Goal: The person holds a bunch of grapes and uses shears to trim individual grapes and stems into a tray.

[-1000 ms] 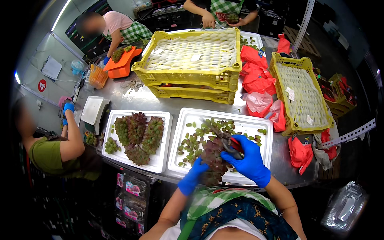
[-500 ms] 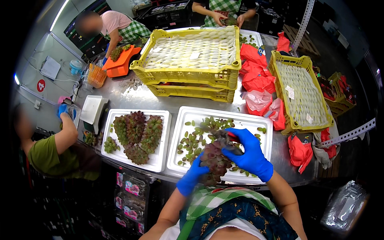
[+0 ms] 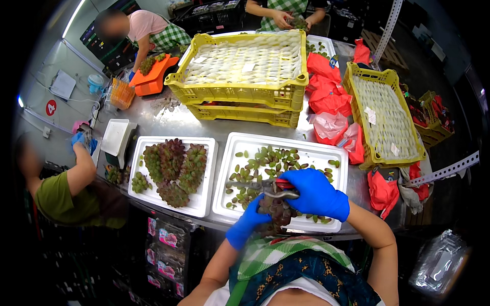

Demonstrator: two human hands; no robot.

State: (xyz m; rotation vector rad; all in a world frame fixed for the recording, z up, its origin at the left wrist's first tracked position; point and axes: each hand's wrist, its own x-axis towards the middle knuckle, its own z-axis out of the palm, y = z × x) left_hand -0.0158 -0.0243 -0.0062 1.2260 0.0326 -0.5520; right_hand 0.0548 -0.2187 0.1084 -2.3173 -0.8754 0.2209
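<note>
My left hand [image 3: 248, 224], blue-gloved, is closed on a dark reddish bunch of grapes [image 3: 276, 213] above the near edge of a white tray [image 3: 293, 140]. In my blue-gloved right hand [image 3: 319, 195] is a pair of pruning shears [image 3: 265, 186] with a red handle; their metal blades point left across the top of the bunch. The right hand partly covers the shears and the grapes. Loose green and reddish grapes [image 3: 273, 157] lie scattered in the tray. Left of it, another white tray [image 3: 208, 178] holds several grape bunches [image 3: 172, 168].
Stacked yellow crates [image 3: 240, 93] stand behind the trays. Red bags [image 3: 326, 102] and another yellow crate [image 3: 395, 160] are at the right. A white scale [image 3: 115, 137] and an orange scale [image 3: 153, 79] stand at the left. Co-workers are at the left and far side.
The shears have swung out to point left, with their blades now showing over the bunch. My right hand has shifted slightly, and the bunch sits lower.
</note>
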